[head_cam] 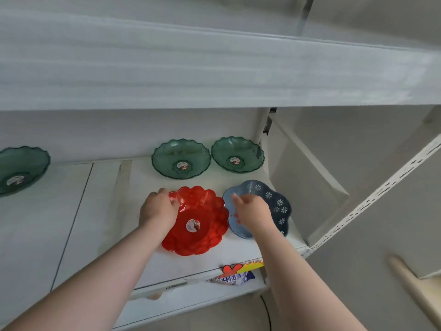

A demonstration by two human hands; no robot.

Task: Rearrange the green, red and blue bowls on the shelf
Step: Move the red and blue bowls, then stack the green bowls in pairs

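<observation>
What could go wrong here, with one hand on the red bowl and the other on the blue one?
The red bowl and the blue bowl lie almost rim to rim, so moving both at once might knock them together. The blue bowl also sits near the shelf's right end; a push from the right hand could slide it off. The left hand seems to hold only the red bowl's rim, a grip that may slip.

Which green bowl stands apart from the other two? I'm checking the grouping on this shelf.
The green bowl at the far left, cut off by the picture's edge. The middle green bowl and the right green bowl sit side by side behind the red bowl.
</observation>
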